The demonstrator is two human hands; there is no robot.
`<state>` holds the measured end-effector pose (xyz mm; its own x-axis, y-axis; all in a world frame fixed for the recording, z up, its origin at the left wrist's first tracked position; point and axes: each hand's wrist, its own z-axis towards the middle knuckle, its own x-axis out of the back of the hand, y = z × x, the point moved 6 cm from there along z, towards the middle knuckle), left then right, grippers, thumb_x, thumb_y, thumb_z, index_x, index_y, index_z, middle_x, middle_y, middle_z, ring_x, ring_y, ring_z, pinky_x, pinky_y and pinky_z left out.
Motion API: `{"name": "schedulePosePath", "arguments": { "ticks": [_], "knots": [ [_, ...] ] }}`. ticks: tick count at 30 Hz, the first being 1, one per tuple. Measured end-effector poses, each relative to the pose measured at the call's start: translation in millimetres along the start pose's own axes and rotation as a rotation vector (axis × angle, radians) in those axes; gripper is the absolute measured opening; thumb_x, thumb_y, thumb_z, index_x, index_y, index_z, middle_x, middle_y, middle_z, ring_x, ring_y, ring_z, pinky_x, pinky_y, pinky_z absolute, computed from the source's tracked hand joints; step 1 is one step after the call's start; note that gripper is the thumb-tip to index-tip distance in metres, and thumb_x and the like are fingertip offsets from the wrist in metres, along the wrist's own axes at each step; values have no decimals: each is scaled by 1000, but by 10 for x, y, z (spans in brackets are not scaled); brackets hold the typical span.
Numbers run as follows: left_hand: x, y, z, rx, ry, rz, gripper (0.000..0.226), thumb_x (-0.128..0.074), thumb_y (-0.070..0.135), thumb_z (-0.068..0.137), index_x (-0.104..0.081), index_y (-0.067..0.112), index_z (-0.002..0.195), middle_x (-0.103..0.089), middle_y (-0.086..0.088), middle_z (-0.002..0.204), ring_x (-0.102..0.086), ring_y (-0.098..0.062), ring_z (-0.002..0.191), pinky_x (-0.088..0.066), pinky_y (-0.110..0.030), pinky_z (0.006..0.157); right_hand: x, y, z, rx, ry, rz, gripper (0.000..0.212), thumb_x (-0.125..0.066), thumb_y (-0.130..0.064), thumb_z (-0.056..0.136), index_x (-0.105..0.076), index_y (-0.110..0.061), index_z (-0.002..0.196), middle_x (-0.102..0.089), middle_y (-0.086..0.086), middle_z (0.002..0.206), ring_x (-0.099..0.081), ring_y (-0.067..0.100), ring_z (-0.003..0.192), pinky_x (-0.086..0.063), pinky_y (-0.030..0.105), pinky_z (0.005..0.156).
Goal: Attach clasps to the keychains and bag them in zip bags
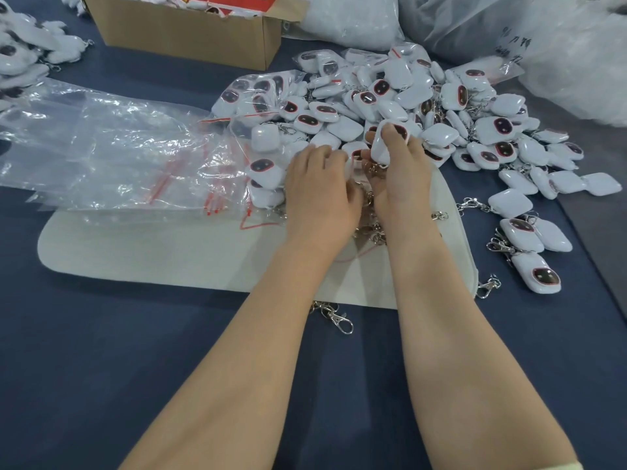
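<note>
Head view, looking down. A pale mat (pixel 163 256) lay on a dark blue table (pixel 101 368). Both bare forearms reached across the mat to its far edge.

The right hand (pixel 397 188) gripped one white keychain (pixel 380 150) between thumb and fingers. It was tipped up on end, probably so its ring end pointed down towards the clasps. The left hand (pixel 322 198) sat just beside it, fingers curled downward; whether they held anything could not be told.

Between the hands, on the mat, lay a small heap of metal clasps (pixel 371 232), likely kept there for a short reach. Beyond the mat's far right corner spread a big pile (pixel 441 106) of white keychains with dark, red-rimmed faces. Clear zip bags (pixel 118 154) with red seals overlapped the mat's far left edge, seemingly ready for bagging. One stray clasp (pixel 341 320) lay just off the mat's near edge. A cardboard box (pixel 190 35) stood well beyond the mat.

The clasp-fitting step seemed to be in hand, with this piece not yet bagged.
</note>
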<state>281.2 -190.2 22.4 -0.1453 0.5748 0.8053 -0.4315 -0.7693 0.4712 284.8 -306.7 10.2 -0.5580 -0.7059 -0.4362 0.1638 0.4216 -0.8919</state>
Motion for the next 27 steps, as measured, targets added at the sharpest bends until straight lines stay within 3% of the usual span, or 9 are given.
{"name": "schedulePosePath", "arguments": {
  "ticks": [8, 14, 17, 22, 27],
  "knots": [
    [-90, -53, -14, 45, -76, 51, 49, -50, 26, 91, -42, 8, 135, -38, -8, 143, -28, -25, 137, -17, -33, 113, -105, -5, -49, 113, -176, -194, 8, -58, -9, 95, -56, -14, 88, -67, 4, 84, -60, 11, 62, -51, 24, 63],
    [-91, -58, -10, 48, -87, 58, 47, -49, 27, 91, -43, 8, 134, -39, -8, 143, -30, -25, 136, -20, -35, 113, -131, 43, -34, 91, -173, -208, 8, -56, -10, 96, -58, -13, 89, -68, 3, 81, -60, 14, 63, -51, 25, 61],
    [-93, -60, -10, 56, -86, 48, 46, -49, 27, 91, -44, 9, 133, -40, -7, 143, -30, -25, 136, -19, -35, 114, -130, 78, -22, 29, -154, -151, 17, -49, -14, 100, -61, -13, 88, -69, 2, 83, -62, 13, 66, -52, 23, 64],
    [-93, -55, -7, 59, -78, 44, 44, -48, 26, 90, -46, 10, 131, -42, -7, 140, -33, -25, 134, -21, -35, 112, -156, 74, -44, 59, -227, -190, 22, -43, -13, 102, -60, -9, 89, -69, 5, 86, -58, 22, 73, -49, 38, 78],
    [-91, -57, -8, 72, -73, 41, 45, -48, 25, 90, -45, 8, 132, -41, -7, 142, -32, -25, 134, -20, -35, 113, -185, 87, -64, 23, -249, -182, 21, -44, -15, 102, -62, -12, 91, -69, 5, 94, -62, 19, 77, -51, 41, 87]
  ]
}}
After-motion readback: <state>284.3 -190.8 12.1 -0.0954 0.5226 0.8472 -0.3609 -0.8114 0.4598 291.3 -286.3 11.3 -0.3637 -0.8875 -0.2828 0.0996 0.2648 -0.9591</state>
